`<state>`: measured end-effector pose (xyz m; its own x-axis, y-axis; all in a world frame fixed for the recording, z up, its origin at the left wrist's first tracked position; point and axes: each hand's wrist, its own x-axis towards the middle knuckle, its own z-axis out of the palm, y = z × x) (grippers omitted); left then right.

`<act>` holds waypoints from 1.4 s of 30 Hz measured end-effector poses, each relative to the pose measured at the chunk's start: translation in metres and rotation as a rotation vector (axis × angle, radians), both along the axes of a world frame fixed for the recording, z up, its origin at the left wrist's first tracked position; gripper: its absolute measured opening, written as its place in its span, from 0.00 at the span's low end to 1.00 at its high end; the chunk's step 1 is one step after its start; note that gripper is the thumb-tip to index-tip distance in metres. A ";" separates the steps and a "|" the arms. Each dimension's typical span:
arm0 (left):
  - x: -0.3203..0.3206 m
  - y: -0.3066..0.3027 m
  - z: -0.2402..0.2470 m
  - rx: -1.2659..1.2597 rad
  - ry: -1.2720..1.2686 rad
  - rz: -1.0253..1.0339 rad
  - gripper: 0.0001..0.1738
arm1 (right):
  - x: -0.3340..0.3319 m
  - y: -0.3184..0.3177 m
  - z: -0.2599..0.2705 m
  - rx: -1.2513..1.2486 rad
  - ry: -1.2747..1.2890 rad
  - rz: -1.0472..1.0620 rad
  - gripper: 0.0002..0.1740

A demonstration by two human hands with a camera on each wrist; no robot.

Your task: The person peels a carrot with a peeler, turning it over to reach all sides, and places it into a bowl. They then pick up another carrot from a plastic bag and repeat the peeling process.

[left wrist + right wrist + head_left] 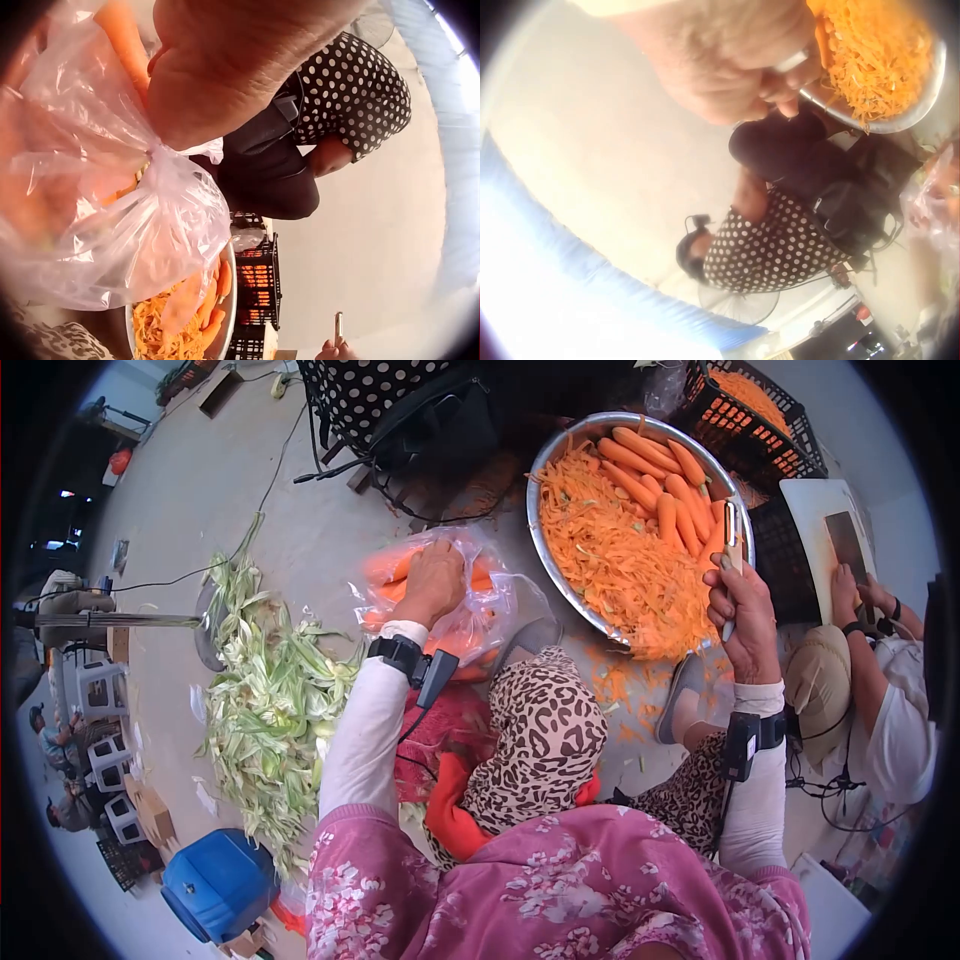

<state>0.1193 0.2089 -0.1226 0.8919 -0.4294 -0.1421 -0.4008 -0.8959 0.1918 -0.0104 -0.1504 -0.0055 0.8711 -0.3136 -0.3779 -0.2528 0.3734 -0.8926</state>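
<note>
My left hand point(435, 582) reaches down at the mouth of a clear plastic bag point(490, 605) of carrots. A carrot point(124, 45) lies right beside this hand in the left wrist view; its fingertips are hidden, and I cannot tell whether they grip a carrot. My right hand point(745, 610) holds a peeler point(733, 545), its metal head pointing up past the fingers. That hand is over the right rim of a wide metal basin point(540, 525). Orange peelings point(610, 550) fill much of the basin, with several peeled carrots point(680, 510) heaped at its far right.
Corn husks point(270, 710) are piled on the floor at left, near a blue container point(220, 885). A black crate point(790, 455) stands beyond the basin. Someone in polka dots point(345, 400) sits opposite; another person in a hat point(820, 670) works at right beside a white board point(815, 510).
</note>
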 end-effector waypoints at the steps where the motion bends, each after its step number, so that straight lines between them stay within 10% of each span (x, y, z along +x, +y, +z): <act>1: 0.001 -0.003 -0.003 0.053 -0.024 -0.024 0.13 | 0.000 0.000 0.001 -0.008 0.003 -0.002 0.11; 17: 0.009 0.011 0.008 -0.068 -0.064 -0.144 0.10 | -0.002 0.003 0.010 -0.090 0.011 0.048 0.12; 25: 0.016 0.007 0.032 -0.134 0.307 0.033 0.30 | 0.000 0.007 0.007 -0.130 0.030 0.064 0.12; 28: 0.030 -0.002 0.000 -0.401 0.394 0.183 0.29 | 0.000 0.009 0.009 -0.141 0.037 0.058 0.12; 32: 0.049 -0.019 -0.061 -0.083 0.239 0.123 0.20 | -0.001 0.003 0.008 -0.145 0.035 0.056 0.12; 42: 0.045 -0.024 -0.045 0.007 0.117 0.181 0.13 | 0.000 0.005 0.011 -0.183 0.037 0.063 0.12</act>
<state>0.1642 0.1844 -0.1679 0.9315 -0.2621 -0.2521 -0.2082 -0.9528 0.2210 -0.0109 -0.1451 0.0058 0.8775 -0.3256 -0.3521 -0.3048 0.1881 -0.9337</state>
